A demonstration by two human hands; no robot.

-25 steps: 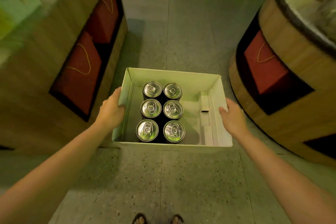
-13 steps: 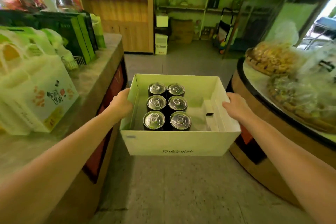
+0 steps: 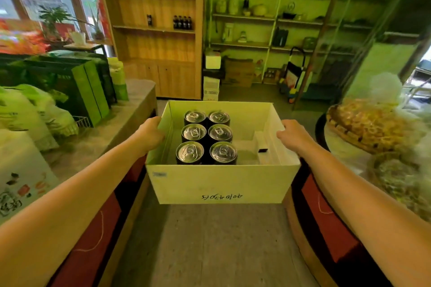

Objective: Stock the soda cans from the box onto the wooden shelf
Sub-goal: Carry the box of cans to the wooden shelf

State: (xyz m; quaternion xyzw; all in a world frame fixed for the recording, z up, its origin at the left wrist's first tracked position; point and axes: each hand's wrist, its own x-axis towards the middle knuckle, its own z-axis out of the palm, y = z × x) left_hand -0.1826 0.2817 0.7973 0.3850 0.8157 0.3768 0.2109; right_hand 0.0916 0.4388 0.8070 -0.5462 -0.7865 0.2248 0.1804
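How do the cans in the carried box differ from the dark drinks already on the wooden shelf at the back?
The cans in the box number six, packed touching in two columns of three; the drinks on the wooden shelf are a row of four with a fifth standing apart. The boxed cans show silver pull-tab tops from above; the shelf drinks are seen side-on and look like small bottles, too far to confirm. Both are dark-bodied and upright.

A shop: stocked shelves [image 3: 245,16] and counters [image 3: 130,109] of packaged goods.

Six soda cans [image 3: 206,136] stand inside one open box [image 3: 219,184], two hands [image 3: 150,134] on its sides.
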